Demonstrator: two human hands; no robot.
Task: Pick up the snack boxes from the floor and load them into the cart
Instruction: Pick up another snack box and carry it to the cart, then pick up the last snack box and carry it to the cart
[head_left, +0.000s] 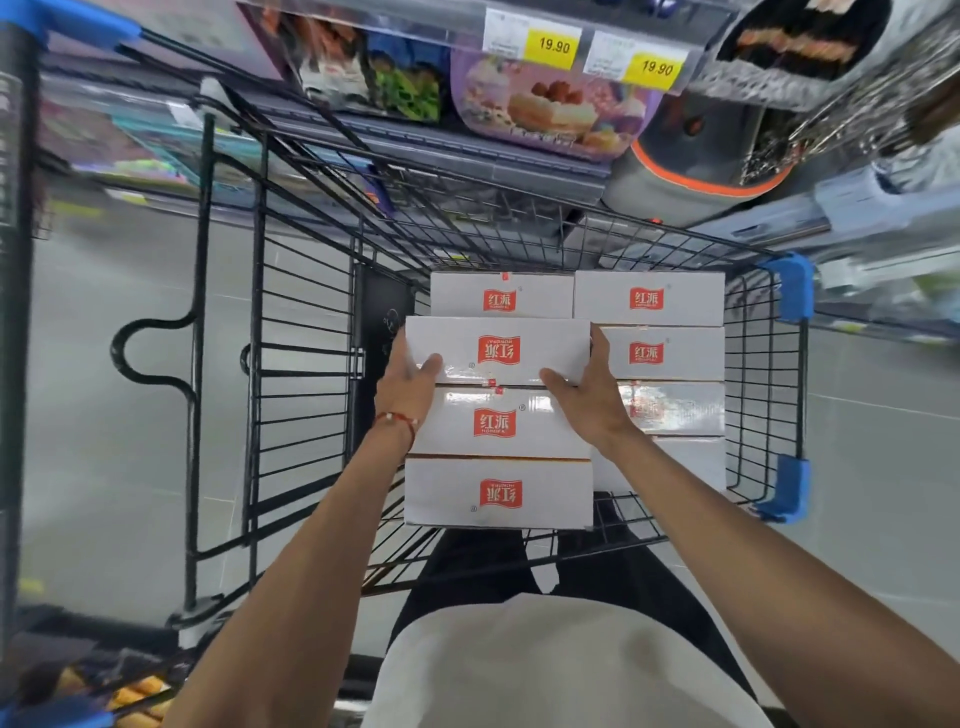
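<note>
A black wire cart (763, 364) with blue corner guards holds several white snack boxes with red logos, packed in two columns. The box I hold (497, 349) is in the left column, second from the far end, a little above its neighbours. My left hand (408, 376) grips its left end with the thumb on top. My right hand (589, 387) grips its right end the same way. In front of it lie two more boxes (496, 422), and the right column (649, 353) sits lower.
A second black cart frame (202, 332) stands to the left over grey floor tiles. Store shelves (550, 119) with packaged goods and yellow 19.90 price tags rise just beyond the cart. My legs and white shirt are at the cart's near end.
</note>
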